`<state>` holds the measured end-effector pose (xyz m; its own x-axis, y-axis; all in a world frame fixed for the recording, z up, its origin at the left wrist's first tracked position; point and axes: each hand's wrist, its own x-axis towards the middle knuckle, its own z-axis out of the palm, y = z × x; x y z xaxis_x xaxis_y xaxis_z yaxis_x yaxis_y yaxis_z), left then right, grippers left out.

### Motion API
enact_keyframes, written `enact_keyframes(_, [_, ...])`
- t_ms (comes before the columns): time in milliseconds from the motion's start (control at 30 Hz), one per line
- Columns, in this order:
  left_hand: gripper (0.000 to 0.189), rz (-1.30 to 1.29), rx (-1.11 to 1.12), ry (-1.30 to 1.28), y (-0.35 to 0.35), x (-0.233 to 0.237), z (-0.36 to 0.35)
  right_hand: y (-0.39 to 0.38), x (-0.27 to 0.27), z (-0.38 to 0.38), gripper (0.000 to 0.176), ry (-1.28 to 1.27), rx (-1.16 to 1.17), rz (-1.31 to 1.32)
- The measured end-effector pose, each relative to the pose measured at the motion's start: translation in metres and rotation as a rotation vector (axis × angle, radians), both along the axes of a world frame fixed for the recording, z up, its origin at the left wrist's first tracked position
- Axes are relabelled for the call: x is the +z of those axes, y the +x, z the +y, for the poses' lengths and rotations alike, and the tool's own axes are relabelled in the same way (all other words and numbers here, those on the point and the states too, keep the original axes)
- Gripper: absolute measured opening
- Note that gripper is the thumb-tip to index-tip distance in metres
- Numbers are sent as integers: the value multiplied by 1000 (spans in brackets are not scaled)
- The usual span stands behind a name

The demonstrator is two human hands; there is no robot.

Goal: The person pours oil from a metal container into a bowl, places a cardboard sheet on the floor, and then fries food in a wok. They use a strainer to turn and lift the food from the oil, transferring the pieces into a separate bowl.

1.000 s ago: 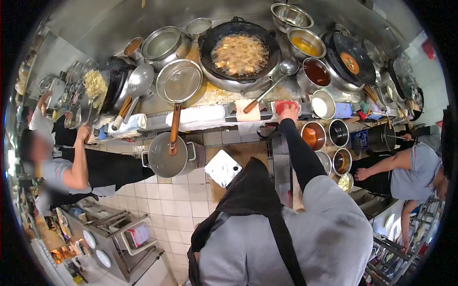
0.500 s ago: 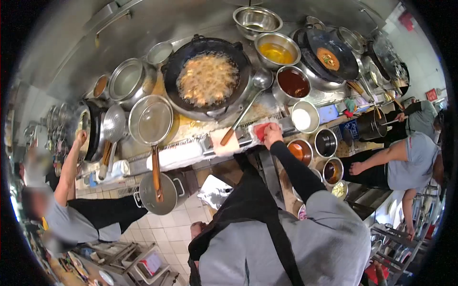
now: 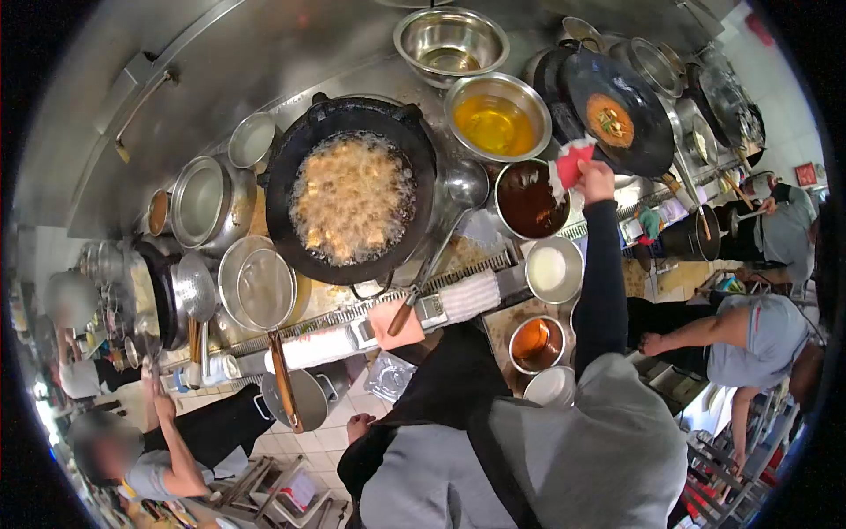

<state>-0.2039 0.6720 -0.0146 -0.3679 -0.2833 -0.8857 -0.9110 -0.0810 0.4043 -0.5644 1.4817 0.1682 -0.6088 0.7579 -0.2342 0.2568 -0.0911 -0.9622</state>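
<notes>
Evidently the red cloth [image 3: 573, 164] works as a pad against hot metal: the right hand [image 3: 597, 181] is closed around it in a bunch, and the cloth presses against the near rim of the black wok [image 3: 621, 110], which sits tilted with an orange sauce in its hollow. That arm, in a dark sleeve, stretches almost straight up and away from the body, passing just beside the white bowl [image 3: 548, 269] and the bowl of dark sauce [image 3: 527, 198], with the wrist bent slightly inward toward the wok. The left hand [image 3: 356, 428] hangs low beside the apron, well apart from the worktop [image 3: 483, 231] and holding nothing visible; I cannot tell whether its fingers are curled or slack. Bowls of oil [image 3: 496, 123] and sauces stand clustered near the woks, probably to keep them within a ladle's reach. The ladle [image 3: 463, 185] rests against the big frying wok [image 3: 351, 198].
</notes>
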Motion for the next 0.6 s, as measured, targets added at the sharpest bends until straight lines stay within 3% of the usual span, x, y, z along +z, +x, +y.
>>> enact_keyframes(33, [23,19,-32,-13,11,-14,-12,-33,-43,40,15,57,113,-163])
enact_keyframes(100, [24,53,-93,-43,24,-26,-26,-89,-55,30,28,462,159,-336])
enact_keyframes(167, [24,31,-31,-52,14,7,-13,-131,-55,13,36,731,82,-599])
enact_keyframes(300, [28,101,135,-27,2,39,8,-129,-33,-9,35,870,69,-645])
enact_keyframes(400, [24,87,71,-78,2,47,25,-131,-20,-19,33,891,283,-731])
enact_keyframes(500, [20,105,-391,-203,42,-19,-20,-144,-30,-7,37,940,521,-777])
enact_keyframes(567, [19,80,-403,-246,39,-10,-9,-159,-39,3,42,937,701,-880])
enact_keyframes(600, [19,62,-397,-262,36,-6,-5,-157,-50,2,43,868,496,-949])
